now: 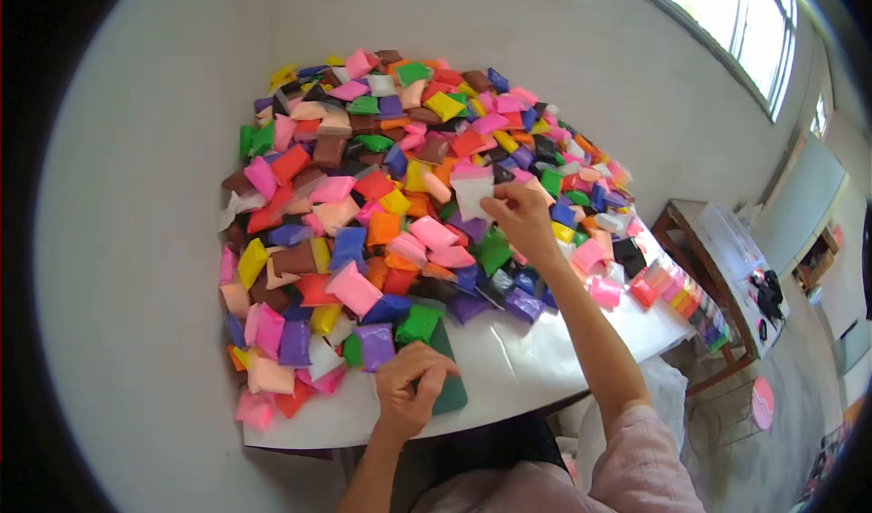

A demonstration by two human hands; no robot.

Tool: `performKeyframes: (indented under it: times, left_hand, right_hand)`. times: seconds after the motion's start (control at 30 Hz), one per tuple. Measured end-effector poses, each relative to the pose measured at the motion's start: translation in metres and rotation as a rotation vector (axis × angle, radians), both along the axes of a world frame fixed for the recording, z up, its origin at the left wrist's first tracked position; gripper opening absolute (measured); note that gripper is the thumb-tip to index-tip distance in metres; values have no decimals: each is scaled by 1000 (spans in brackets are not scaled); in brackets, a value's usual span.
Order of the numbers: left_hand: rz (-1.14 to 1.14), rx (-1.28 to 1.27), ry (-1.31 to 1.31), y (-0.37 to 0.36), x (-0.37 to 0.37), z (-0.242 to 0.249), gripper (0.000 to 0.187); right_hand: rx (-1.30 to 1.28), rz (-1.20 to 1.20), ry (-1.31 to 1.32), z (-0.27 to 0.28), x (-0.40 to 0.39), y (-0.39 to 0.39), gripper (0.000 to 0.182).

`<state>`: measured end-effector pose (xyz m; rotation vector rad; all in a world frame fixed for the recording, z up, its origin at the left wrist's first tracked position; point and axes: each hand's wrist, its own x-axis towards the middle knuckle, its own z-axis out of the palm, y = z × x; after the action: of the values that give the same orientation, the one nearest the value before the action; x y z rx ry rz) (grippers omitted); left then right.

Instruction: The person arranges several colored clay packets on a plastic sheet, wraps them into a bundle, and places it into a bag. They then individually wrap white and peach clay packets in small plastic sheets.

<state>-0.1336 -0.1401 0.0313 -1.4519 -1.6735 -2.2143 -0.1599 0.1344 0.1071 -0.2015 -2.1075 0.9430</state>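
The person's right hand (520,215) is stretched out over the middle of the heap, and its fingers (498,207) are pinched on the lower right edge of a white packet (472,191) — the packet sits up and to the left of the fingertips, lifted a little off the pile, its flat face turned toward the camera and its longer side running roughly up and down. The left hand (411,388) is much nearer the body, at the front of the table (509,368); its fingers are curled down onto a dark green flat piece (447,388) that lies on the bare white surface, the piece's long side running away from the person toward the pile. Whether that hand truly grips the green piece or only presses on it, I cannot tell from here. A purple packet (375,343) and a green packet (418,322) lie just beyond the left knuckles, touching the front edge of the heap of coloured packets (363,195) — pink, orange, yellow, brown, blue, all jumbled and overlapping. So the white packet belongs to the right hand alone; the left is well apart from it, with the whole near slope of the heap between. Off to the right, past the table's edge, stands a small wooden side table (690,231) with a clear container on it.
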Motion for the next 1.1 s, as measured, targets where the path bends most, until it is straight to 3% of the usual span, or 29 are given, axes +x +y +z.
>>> performKeyframes:
  times: [0.1, 0.13, 0.23, 0.3, 0.37, 0.47, 0.57, 0.67, 0.77, 0.97, 1.1]
  left_hand:
    - [94, 21, -12, 1, 5, -1, 13]
    - [76, 57, 43, 0, 1, -4, 17]
    - [126, 157, -185, 1, 27, 17, 23]
    - [143, 33, -241, 7, 46, 28, 25]
    - [157, -123, -253, 15, 53, 32, 26]
    - [198, -383, -121, 25, 56, 38, 24]
    - [198, -353, -21, 35, 60, 29, 21]
    - [48, -443, -155, 37, 65, 24, 19]
    - [-21, -341, -329, 44, 82, 22, 18]
    - [4, -341, -297, 62, 95, 7, 21]
    - [-30, -274, -427, 75, 96, -2, 22]
  right_hand:
    - [-620, 396, -207, 2, 65, -4, 14]
    - [-692, 462, -239, 1, 86, -10, 15]
    - [-866, 541, -259, -18, 127, -29, 17]
    - [-849, 716, -305, -36, 143, -29, 25]
    - [-696, 567, -373, -46, 157, -42, 26]
    - [-628, 541, -381, -55, 170, -49, 28]
    - [-564, 503, -323, -62, 179, -57, 29]
    - [-496, 453, -222, -74, 189, -60, 26]
    - [-375, 333, -99, -81, 199, -63, 24]
    - [-227, 150, -2, -94, 218, -64, 22]
    - [-282, 109, -52, -90, 233, -66, 24]
